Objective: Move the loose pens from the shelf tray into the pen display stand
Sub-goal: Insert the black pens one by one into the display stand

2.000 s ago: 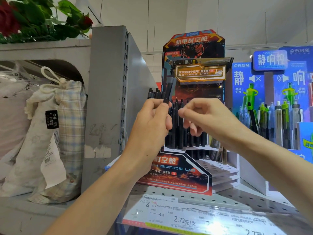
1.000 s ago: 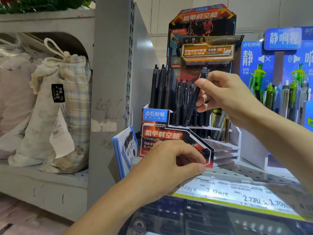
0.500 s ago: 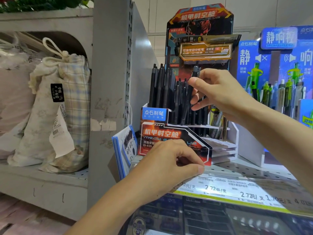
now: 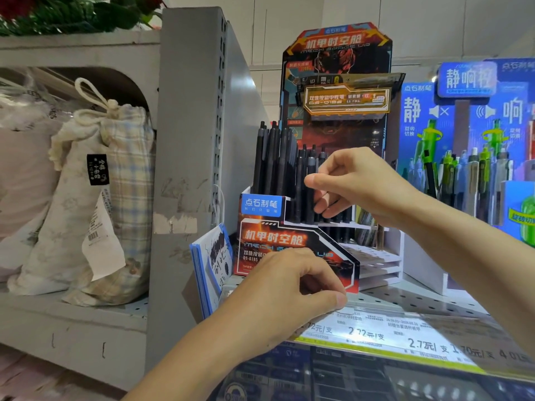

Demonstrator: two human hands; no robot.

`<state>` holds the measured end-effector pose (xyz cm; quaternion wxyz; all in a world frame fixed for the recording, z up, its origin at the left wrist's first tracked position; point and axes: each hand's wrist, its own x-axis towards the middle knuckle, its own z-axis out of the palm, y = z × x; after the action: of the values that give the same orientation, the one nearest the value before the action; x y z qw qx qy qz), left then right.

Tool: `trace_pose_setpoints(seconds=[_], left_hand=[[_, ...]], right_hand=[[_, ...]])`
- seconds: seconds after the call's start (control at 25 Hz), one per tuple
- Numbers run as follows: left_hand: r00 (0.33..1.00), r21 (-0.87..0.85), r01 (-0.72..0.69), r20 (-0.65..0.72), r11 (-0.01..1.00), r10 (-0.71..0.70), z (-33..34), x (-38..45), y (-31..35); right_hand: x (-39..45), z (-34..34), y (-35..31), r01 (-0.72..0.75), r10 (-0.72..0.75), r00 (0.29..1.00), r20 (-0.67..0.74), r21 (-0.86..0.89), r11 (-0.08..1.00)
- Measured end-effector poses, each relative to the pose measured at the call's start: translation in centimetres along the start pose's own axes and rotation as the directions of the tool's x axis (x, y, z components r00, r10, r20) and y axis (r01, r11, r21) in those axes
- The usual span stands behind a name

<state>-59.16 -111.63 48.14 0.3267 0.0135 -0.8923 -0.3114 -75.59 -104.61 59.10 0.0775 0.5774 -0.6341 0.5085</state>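
Note:
The pen display stand (image 4: 289, 241), red and black with a blue label, stands on the perforated shelf (image 4: 419, 302). Several black pens (image 4: 272, 157) stand upright in its upper tiers. My right hand (image 4: 356, 183) pinches one black pen (image 4: 310, 172) between thumb and fingers; the pen stands upright in a middle tier among the others, its lower end hidden in the stand. My left hand (image 4: 286, 293) rests at the shelf's front edge below the stand, fingers curled, thumb against the price strip (image 4: 405, 340). No pen shows in it.
A blue-edged notepad (image 4: 208, 264) leans left of the stand against the grey shelf upright (image 4: 188, 140). A blue display with green and grey pens (image 4: 463, 169) stands close on the right. Cloth drawstring bags (image 4: 95, 212) fill the left bay.
My right hand has lowered the black pen from a tilted pose above the stand down into the tier. My left hand dropped from beside it to the shelf edge and has stayed there.

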Motion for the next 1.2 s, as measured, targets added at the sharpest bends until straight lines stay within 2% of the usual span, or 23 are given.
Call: trace_pose_setpoints(seconds=[0.24,0.72,1.04,1.2], left_hand=[[1.000,-0.011,0.010,0.004,1.000,-0.010,0.0,0.0,0.0],[1.000,0.012,-0.011,-0.011,1.000,0.011,0.1,0.0,-0.4],[0.998,0.026,-0.050,-0.029,0.998,0.051,0.2,0.5,0.0],[0.984,0.001,-0.142,-0.106,0.990,0.142,1.1,1.7,1.7]], right_hand=[[0.0,-0.3,-0.2,-0.070,0.071,0.996,0.057,-0.036,0.997],[-0.2,-0.1,-0.4,-0.060,0.065,0.997,0.040,-0.131,0.990],[-1.8,-0.1,-1.0,-0.040,0.022,0.997,-0.077,-0.240,0.970],[-3.7,-1.8,-1.0,-0.006,-0.052,0.979,-0.197,-0.282,0.959]])
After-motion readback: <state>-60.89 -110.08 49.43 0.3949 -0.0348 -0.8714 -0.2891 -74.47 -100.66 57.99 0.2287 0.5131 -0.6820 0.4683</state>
